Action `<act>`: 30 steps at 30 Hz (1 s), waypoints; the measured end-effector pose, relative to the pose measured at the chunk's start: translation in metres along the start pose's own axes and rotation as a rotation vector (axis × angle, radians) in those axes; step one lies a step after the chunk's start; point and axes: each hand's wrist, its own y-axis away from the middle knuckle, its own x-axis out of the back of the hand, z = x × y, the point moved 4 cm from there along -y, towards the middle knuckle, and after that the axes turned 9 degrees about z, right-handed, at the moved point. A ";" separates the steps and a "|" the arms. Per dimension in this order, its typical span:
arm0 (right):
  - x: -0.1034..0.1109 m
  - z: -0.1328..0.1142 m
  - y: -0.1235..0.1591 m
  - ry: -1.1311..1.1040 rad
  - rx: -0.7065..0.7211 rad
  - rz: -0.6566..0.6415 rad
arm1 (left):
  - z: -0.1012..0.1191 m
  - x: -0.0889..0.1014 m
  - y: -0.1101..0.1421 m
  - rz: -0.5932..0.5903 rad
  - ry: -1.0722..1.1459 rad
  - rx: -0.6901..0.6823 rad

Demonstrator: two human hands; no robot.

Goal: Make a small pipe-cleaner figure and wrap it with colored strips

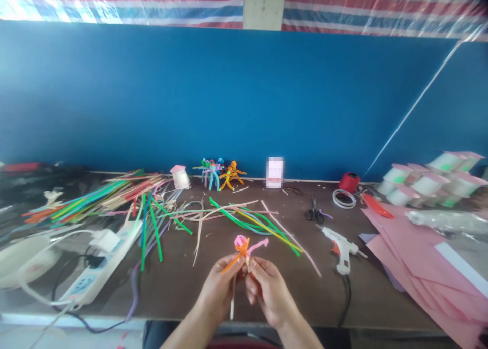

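The left hand [219, 288] and the right hand [269, 293] are both clenched in a pinch, and together they grasp a small pipe-cleaner flower [241, 245] in pink and orange, with a thin white stick [232, 298] below it. The flower is in the air just above the near part of the desk [171, 293].

Seen from the hands, loose green, yellow and pink strips [255, 224] lie at 12 o'clock, and small pipe-cleaner figures [219, 176] stand farther away in the same direction. At 2 o'clock are scissors [314, 212] and a red roll [348, 182]. A white glue gun [341, 247] lies at 3 o'clock.

Farther right, white spools with pink ends [430, 181] stand in a group, and green shows on them. One more spool [180, 177] stands at 11 o'clock. A clear plastic bag [446, 222] lies on pink paper sheets [419, 273]; its contents are too blurred to tell. At 9 o'clock is a white power strip [97, 267].
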 end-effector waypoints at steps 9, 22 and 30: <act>0.004 -0.002 0.001 0.110 0.019 0.025 | -0.002 0.003 -0.003 0.029 0.021 -0.049; 0.010 -0.013 0.010 0.664 0.451 0.178 | 0.018 0.010 -0.002 -0.023 -0.483 -0.410; 0.004 -0.008 0.010 0.561 0.449 0.235 | 0.016 0.014 0.003 0.103 -0.557 -0.551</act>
